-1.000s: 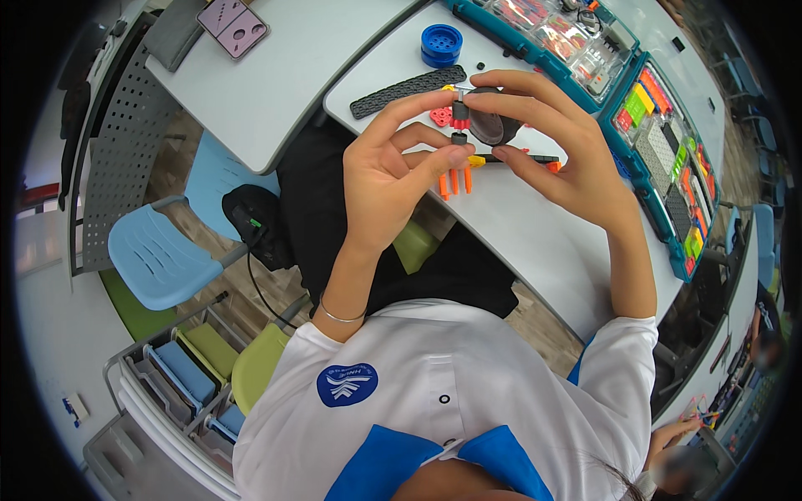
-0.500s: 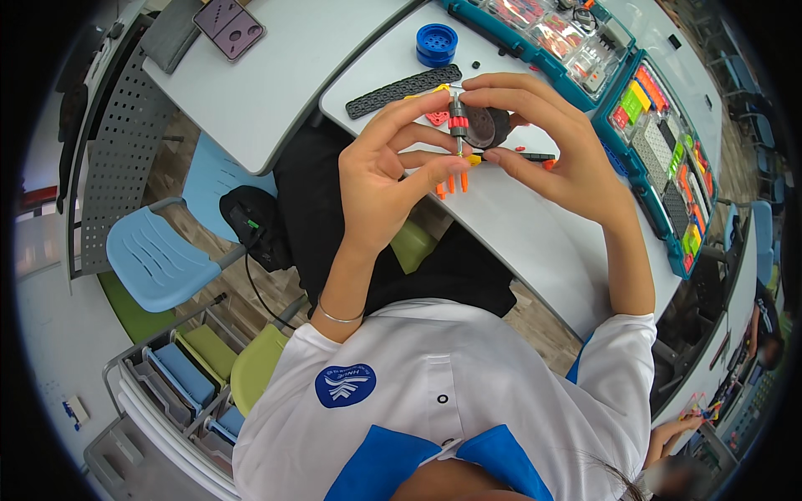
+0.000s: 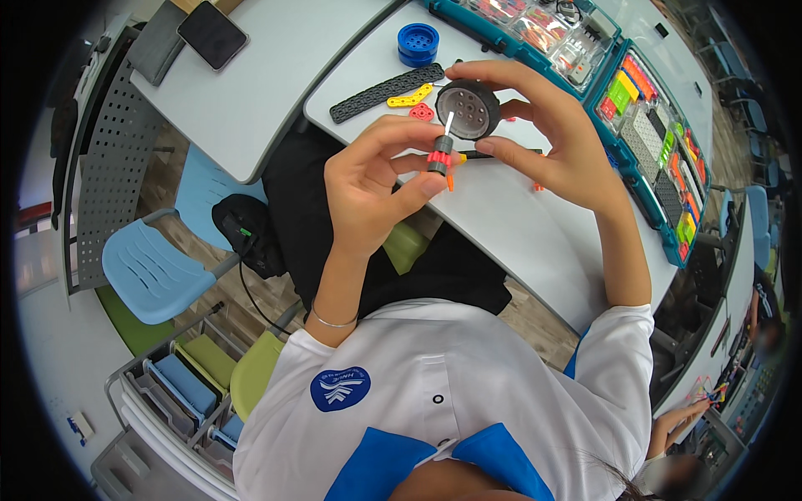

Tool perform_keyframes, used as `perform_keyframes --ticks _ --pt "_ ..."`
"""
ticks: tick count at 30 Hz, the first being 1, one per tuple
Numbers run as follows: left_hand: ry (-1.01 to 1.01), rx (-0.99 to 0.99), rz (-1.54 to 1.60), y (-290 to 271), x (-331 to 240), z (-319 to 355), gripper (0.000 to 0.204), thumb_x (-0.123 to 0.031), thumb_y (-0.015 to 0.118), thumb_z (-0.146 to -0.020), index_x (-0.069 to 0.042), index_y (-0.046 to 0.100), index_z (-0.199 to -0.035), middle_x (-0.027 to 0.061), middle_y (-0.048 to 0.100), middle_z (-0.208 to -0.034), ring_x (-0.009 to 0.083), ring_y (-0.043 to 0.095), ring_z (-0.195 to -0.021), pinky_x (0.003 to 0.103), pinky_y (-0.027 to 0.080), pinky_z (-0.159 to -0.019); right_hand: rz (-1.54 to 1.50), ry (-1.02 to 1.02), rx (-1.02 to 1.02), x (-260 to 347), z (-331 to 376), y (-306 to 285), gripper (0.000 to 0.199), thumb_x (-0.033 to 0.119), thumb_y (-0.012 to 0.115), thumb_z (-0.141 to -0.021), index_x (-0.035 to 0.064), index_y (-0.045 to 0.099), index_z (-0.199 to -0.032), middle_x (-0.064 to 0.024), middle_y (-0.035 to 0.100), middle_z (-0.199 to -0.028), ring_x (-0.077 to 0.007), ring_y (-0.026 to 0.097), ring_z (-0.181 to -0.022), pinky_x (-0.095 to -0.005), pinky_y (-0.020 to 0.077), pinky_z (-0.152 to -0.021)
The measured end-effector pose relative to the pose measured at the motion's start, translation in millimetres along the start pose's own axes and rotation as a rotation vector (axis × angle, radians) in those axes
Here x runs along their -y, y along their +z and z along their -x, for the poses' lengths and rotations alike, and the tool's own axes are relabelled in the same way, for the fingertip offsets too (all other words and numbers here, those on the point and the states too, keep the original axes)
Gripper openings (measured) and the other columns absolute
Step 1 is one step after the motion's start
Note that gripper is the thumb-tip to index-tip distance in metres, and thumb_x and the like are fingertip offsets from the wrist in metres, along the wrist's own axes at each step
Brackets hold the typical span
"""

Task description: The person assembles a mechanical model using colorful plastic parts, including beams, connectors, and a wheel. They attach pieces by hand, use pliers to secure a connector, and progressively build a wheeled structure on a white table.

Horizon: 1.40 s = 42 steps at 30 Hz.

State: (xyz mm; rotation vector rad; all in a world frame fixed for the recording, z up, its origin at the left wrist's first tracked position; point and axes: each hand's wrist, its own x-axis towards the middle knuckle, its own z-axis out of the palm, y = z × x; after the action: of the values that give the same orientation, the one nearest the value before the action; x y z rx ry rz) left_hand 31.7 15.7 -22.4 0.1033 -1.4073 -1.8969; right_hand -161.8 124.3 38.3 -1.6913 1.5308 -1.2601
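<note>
Over the table, my left hand (image 3: pixel 368 179) pinches a small axle assembly (image 3: pixel 439 156), with dark grey collars, a red toothed piece between them and a pale rod end sticking up. My right hand (image 3: pixel 555 138) grips a toy wheel (image 3: pixel 469 110) with a black tyre and a grey hub full of holes; its face is turned toward my left hand. The rod's tip lies across the hub's edge in view; whether it touches the wheel I cannot tell. Beyond my hands lie a yellow curved beam (image 3: pixel 409 97), a red connector plate (image 3: pixel 421 112) and a long black perforated beam (image 3: pixel 386 93).
Two stacked blue wheel hubs (image 3: pixel 418 43) stand at the back. A teal parts case (image 3: pixel 622 100) lies open at the right, filled with coloured pieces. On the adjoining table rests a phone (image 3: pixel 213 35). A blue chair (image 3: pixel 159 263) holding a black bag (image 3: pixel 249 230) is at the left.
The axle assembly has tilted and moved down and left, away from the wheel. The wheel now shows its hub face more fully. The phone's screen has gone dark.
</note>
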Motion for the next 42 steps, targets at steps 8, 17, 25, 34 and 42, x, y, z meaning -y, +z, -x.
perform_keyframes --ticks 8,17,25,34,42 --pt "-0.207 -0.026 -0.025 3.4 -10.5 0.8 0.038 0.002 0.074 -0.085 0.009 0.064 -0.121 0.0138 0.068 -0.098 0.0192 0.071 -0.080 0.024 0.055 -0.064 0.016 -0.014 -0.037 1.5 -0.6 1.7 0.059 -0.008 0.066 -0.080 0.0111 0.058 -0.136 -0.0066 0.058 -0.137 -0.0219 0.059 -0.119 -0.0328 0.0548 -0.092" --pt "-0.171 -0.067 -0.120 6.7 -14.0 0.5 0.035 0.003 0.074 -0.085 0.008 0.066 -0.119 0.0140 0.067 -0.101 0.0170 0.071 -0.077 0.022 0.053 -0.060 0.024 0.003 0.011 -0.7 0.0 1.2 0.061 -0.010 0.066 -0.080 0.0090 0.056 -0.137 -0.0076 0.056 -0.142 -0.0234 0.053 -0.131 -0.0347 0.0519 -0.097" --pt "-0.146 -0.065 -0.160 7.0 -13.9 1.0 0.036 0.004 0.074 -0.083 0.006 0.067 -0.119 0.0139 0.066 -0.105 0.0164 0.070 -0.079 0.022 0.053 -0.060 0.061 -0.005 0.027 0.3 0.2 1.1 0.061 -0.011 0.066 -0.079 0.0089 0.057 -0.136 -0.0081 0.057 -0.141 -0.0237 0.054 -0.130 -0.0338 0.0516 -0.095" --pt "-0.079 0.067 -0.399 6.1 -26.8 -5.3 0.035 0.002 0.076 -0.082 -0.001 0.071 -0.117 0.0120 0.068 -0.111 0.0148 0.070 -0.087 0.023 0.059 -0.069 0.125 -0.034 0.095 3.0 0.9 -4.5 0.059 -0.008 0.068 -0.079 0.0101 0.060 -0.135 -0.0055 0.060 -0.139 -0.0233 0.059 -0.124 -0.0326 0.0529 -0.090" --pt "-0.121 0.043 -0.481 3.7 -28.8 -4.2 0.035 -0.001 0.078 -0.081 -0.002 0.071 -0.115 0.0111 0.067 -0.114 0.0156 0.069 -0.096 0.026 0.060 -0.076 0.095 -0.006 0.116 4.1 1.4 0.4 0.060 -0.007 0.070 -0.078 0.0101 0.060 -0.134 -0.0056 0.060 -0.138 -0.0243 0.060 -0.123 -0.0346 0.0543 -0.092"
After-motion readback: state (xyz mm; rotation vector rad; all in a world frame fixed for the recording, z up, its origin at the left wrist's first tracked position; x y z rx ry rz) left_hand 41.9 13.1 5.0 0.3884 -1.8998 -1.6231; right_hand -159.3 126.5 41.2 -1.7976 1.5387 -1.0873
